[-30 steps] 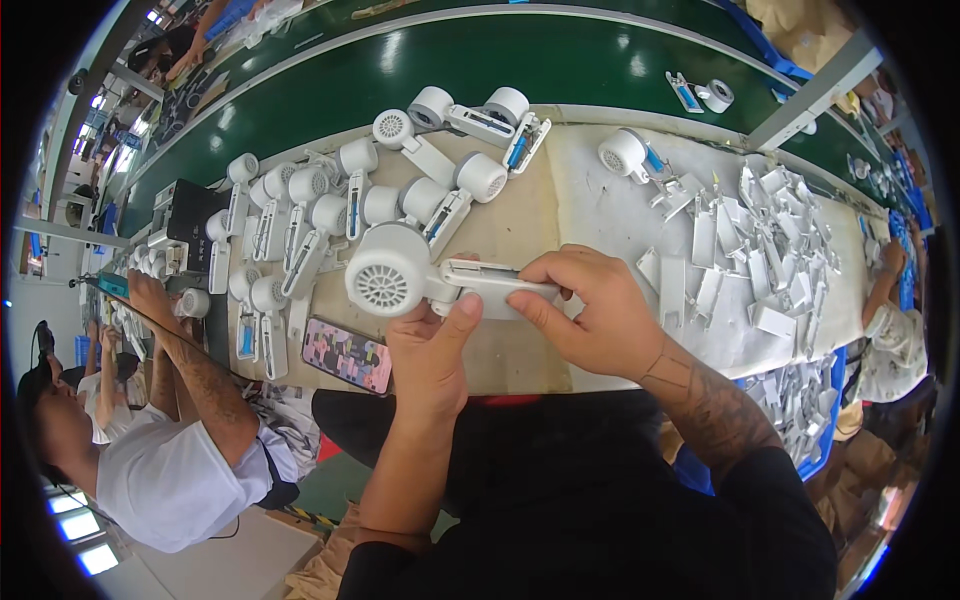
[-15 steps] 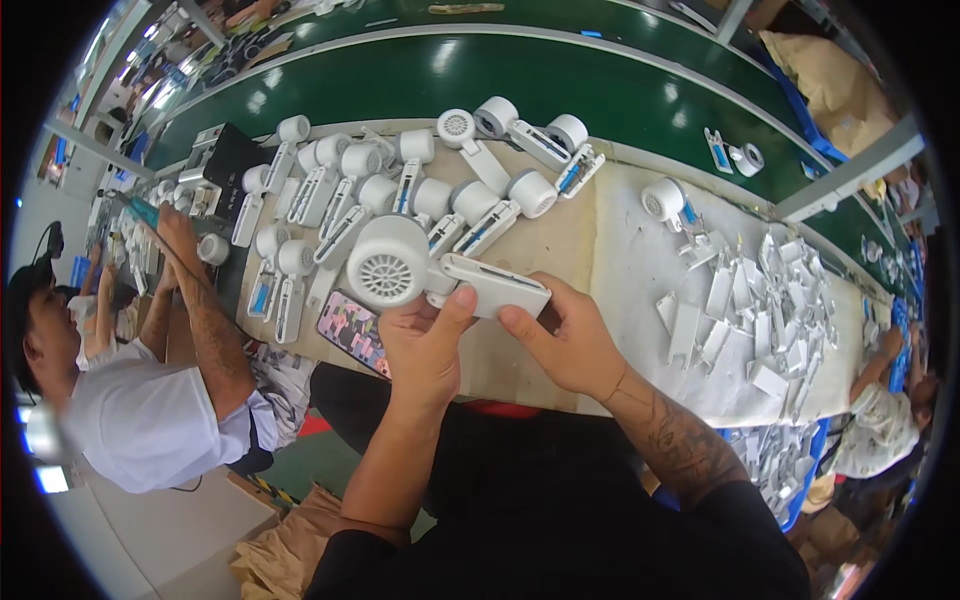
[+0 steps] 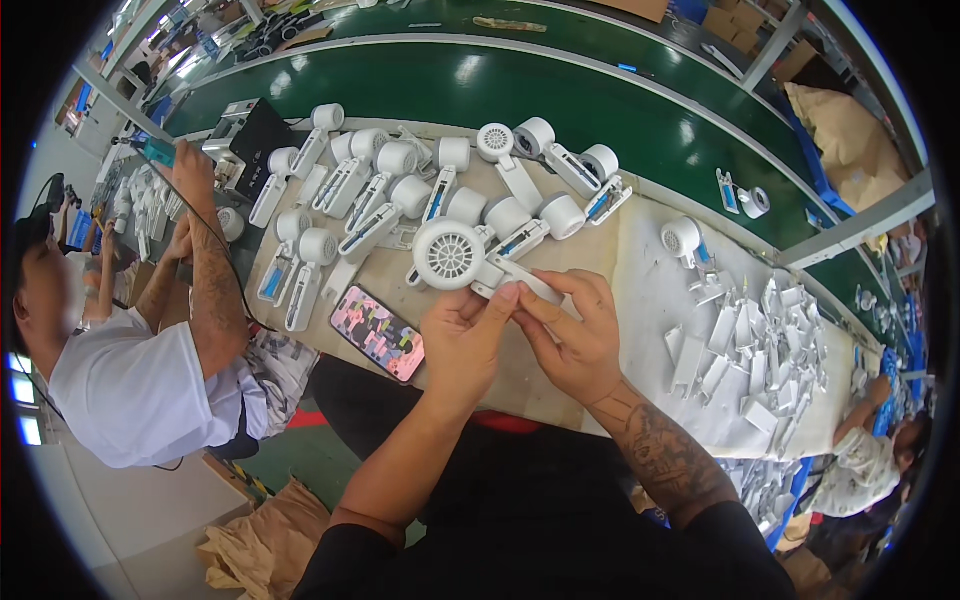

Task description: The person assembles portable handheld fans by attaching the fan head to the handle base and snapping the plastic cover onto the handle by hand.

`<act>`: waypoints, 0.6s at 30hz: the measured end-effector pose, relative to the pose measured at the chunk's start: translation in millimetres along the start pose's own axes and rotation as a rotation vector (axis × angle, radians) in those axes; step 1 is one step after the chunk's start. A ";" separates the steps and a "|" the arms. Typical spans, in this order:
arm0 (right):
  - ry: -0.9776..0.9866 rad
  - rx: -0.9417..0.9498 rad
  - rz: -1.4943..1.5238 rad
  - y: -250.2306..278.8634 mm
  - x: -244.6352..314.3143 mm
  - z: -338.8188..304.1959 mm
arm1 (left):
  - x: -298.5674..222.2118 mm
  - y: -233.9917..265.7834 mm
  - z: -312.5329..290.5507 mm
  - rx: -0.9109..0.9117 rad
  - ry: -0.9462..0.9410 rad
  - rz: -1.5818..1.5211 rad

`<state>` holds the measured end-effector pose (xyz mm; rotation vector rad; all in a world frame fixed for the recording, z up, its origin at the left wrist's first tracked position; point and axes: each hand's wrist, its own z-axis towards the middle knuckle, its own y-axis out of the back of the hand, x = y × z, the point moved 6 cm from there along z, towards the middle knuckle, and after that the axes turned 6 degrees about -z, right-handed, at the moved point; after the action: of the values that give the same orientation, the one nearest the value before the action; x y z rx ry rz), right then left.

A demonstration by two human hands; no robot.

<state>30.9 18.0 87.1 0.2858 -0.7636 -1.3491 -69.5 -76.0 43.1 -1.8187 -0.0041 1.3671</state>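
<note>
A white handheld fan (image 3: 449, 255) with a round slotted grille is held up over the bench between my two hands. My left hand (image 3: 468, 338) grips it near the joint below the fan head, with the thumb on top. My right hand (image 3: 577, 338) is closed round the handle, its thumb and fingers meeting my left thumb. Fingers cover much of the handle. Just beyond lie several unfinished white fans (image 3: 385, 205), some with the handle open and blue parts showing inside. A phone with a colourful screen (image 3: 378, 332) lies to the left of my left hand.
A heap of loose white handle covers (image 3: 745, 345) spreads on the right of the bench, near one fan (image 3: 682, 238). Behind runs a green conveyor belt (image 3: 600, 105). A co-worker (image 3: 150, 370) at the left holds a teal power tool (image 3: 157, 150). A black box (image 3: 245, 150) stands far left.
The fan has turned so its grille faces up toward me more squarely, and my right hand has shifted its hold on the handle. The whole view has swung slightly.
</note>
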 end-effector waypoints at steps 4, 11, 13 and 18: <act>-0.363 0.061 0.347 15.2 -8.1 3.6 | -17.7 16.5 -9.3 0.012 0.080 -0.019; -0.474 0.468 0.578 -10.2 12.6 -7.4 | -31.2 34.7 -8.4 0.178 0.098 -0.160; -0.274 0.440 0.562 -9.4 23.9 1.5 | -34.9 37.1 -11.9 0.203 0.030 -0.165; -0.460 0.486 0.613 -30.9 27.2 -1.3 | -26.5 48.3 -6.3 -0.100 -0.021 -0.108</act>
<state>8.7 -15.0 76.6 0.0993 -1.4350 -0.6326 -97.2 -123.3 34.9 -1.8588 -0.1824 1.3299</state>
